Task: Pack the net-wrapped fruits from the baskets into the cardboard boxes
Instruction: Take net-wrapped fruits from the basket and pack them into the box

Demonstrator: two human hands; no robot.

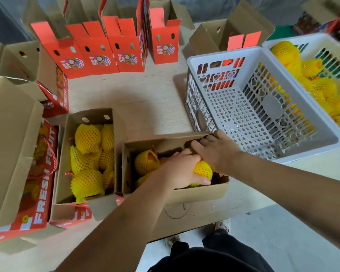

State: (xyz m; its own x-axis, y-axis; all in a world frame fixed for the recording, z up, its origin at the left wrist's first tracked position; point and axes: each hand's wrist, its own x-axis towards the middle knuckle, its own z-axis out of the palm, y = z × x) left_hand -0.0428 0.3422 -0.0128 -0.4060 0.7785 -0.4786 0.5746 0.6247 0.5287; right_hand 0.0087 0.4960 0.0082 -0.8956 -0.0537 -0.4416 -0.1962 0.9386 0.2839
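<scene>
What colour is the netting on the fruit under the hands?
Yellow netting, clearest in the head view.

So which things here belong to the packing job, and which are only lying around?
Part of the job:
- left hand gripping a yellow net-wrapped fruit
- right hand in the open brown cardboard box
- filled brown cardboard box beside it
- empty white plastic basket
- white plastic basket with fruits

Lying about:
- upright red printed cartons
- dark packages, blurred
</scene>
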